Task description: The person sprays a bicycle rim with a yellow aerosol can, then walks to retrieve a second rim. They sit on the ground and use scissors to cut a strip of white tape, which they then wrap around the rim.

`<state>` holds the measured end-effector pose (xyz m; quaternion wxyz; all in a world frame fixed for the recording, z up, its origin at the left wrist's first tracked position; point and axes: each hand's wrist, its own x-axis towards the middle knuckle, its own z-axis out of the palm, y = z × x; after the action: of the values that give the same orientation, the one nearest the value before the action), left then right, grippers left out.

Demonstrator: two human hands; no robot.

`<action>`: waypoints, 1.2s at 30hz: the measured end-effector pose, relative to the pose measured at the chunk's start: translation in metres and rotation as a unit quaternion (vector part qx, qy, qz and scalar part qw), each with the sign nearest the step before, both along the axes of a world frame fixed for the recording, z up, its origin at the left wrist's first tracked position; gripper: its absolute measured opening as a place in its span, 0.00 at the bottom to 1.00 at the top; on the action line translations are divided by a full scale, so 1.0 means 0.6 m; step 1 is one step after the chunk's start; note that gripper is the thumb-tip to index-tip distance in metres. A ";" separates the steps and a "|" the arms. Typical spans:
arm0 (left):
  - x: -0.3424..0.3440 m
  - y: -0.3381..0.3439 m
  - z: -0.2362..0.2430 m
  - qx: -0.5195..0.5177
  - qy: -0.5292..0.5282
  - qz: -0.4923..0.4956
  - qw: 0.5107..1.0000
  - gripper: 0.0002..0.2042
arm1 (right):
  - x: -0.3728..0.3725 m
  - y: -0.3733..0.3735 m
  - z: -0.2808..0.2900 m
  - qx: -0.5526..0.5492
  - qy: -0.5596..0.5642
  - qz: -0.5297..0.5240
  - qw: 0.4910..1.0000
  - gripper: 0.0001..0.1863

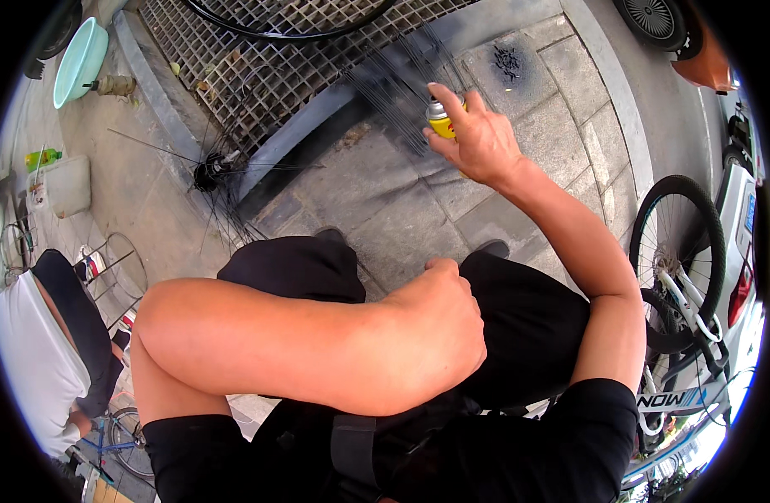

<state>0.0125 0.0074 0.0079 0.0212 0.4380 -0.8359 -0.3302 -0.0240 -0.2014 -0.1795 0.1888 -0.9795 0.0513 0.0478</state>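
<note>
My right hand (479, 141) is wrapped round a spray can (443, 117) with a yellow label and a silver top. Its index finger lies over the top of the can. Just left of and below the can, a row of thin dark bicycle spokes (383, 102) stretches across the grey kerb onto the paving. Small black pieces (507, 63) lie in a dark-stained patch farther right. My left hand (439, 331) is closed in a fist near my right thigh, with nothing showing from it. A black wheel hub (207, 173) with spokes sticking out stands by the kerb at left.
A metal grating (259, 71) bears a black wheel rim (293, 33). At far left are a pale green basin (81, 63), a white bucket (67, 186) and a person in a white shirt (37, 360). A bicycle (678, 277) stands at right beside a white car (737, 243).
</note>
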 end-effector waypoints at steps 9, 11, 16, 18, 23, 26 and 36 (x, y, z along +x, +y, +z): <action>-0.008 -0.005 0.013 0.032 0.007 -0.042 0.999 0.16 | -0.020 -0.046 0.007 -0.058 -0.028 -0.071 0.995 0.33; 0.002 -0.013 0.005 0.032 0.007 -0.048 0.998 0.17 | -0.042 0.016 0.002 -0.002 -0.011 0.031 0.999 0.34; -0.006 -0.015 0.013 0.016 -0.013 -0.054 0.998 0.16 | -0.031 -0.042 -0.004 -0.048 -0.047 -0.086 0.994 0.34; -0.002 -0.017 0.013 0.015 -0.006 -0.068 0.998 0.16 | -0.032 -0.056 0.003 -0.051 -0.027 -0.077 0.995 0.34; -0.001 -0.023 0.010 0.024 -0.013 -0.057 0.998 0.15 | -0.047 0.019 0.008 0.010 0.000 0.003 1.000 0.35; -0.009 -0.013 0.005 -0.002 -0.003 -0.046 0.999 0.15 | -0.047 -0.030 -0.002 -0.011 -0.005 -0.070 0.997 0.35; -0.006 -0.022 0.005 0.004 0.018 -0.046 0.999 0.15 | -0.092 -0.033 -0.010 0.009 0.042 -0.049 0.998 0.33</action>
<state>0.0090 -0.0059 0.0110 0.0188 0.3934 -0.8531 -0.3422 -0.0794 -0.2211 -0.1852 0.1973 -0.9713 0.1062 0.0797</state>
